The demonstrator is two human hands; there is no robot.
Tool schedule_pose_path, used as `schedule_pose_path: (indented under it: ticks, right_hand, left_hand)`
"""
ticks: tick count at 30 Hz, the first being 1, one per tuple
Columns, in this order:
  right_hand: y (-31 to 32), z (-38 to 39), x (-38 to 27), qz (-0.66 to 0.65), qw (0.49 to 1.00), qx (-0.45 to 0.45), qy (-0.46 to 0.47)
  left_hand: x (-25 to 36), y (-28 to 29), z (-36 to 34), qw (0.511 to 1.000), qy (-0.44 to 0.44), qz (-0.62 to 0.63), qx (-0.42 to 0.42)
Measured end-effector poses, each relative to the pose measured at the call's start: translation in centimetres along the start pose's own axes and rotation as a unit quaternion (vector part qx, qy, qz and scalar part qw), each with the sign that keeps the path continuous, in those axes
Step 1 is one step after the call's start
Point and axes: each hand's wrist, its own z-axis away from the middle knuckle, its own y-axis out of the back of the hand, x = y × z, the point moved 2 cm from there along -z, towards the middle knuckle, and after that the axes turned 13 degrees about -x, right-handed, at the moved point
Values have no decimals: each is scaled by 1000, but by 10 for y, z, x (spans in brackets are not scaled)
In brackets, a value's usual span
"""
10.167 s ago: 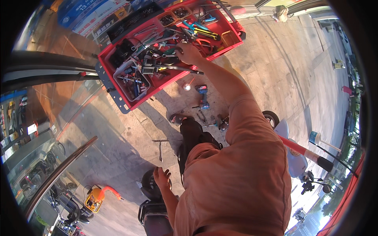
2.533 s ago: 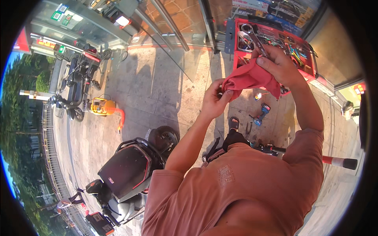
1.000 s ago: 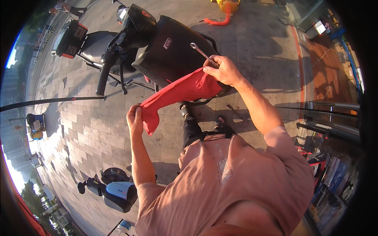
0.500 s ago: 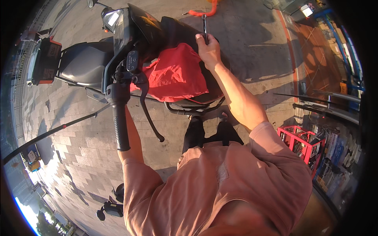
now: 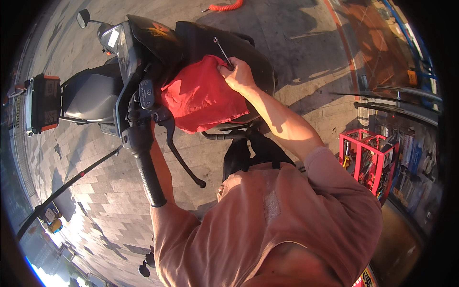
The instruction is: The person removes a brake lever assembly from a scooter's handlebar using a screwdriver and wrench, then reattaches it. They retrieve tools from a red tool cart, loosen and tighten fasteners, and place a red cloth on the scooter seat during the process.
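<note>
My right hand [image 5: 239,76] is closed around the handle of a metal wrench [image 5: 222,52], its shiny ring head pointing up and away to the left. That hand is over the edge of a red cloth [image 5: 203,100] draped across the seat area of a black scooter [image 5: 201,36]. My left forearm [image 5: 163,177] runs behind the black handlebar grip [image 5: 150,182]; the left hand itself is hidden behind the handlebar and cloth. A black brake lever [image 5: 179,150] curves down between the grip and my body.
A red metal rack [image 5: 368,153] with tools stands at right, near shelves of packages. A coiled orange hose [image 5: 227,6] lies on the paving at the top. The scooter carries a black top box [image 5: 44,103] at left. A dark pole [image 5: 71,182] slants across the lower left.
My right hand has drawn back to the left and nearer with the wrench, onto the cloth's edge. The wrench now tilts left. The whole view has shifted slightly.
</note>
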Motion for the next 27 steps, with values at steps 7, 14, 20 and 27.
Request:
schedule_pose_path:
  ticks: [7,14,20,27]
  right_hand:
    - [1,-24,-18,-83,989,73,96]
    - [12,-10,-9,-169,973,88,128]
    - [8,87,-24,-268,936,-170,155]
    - [-92,124,-42,-492,814,-301,69]
  left_hand:
    - [-84,1,-10,997,-1,67,40]
    - [-116,2,-23,996,-3,51,79]
    - [-106,-26,39,996,34,42,75]
    - [15,-69,266,842,389,-128,-352]
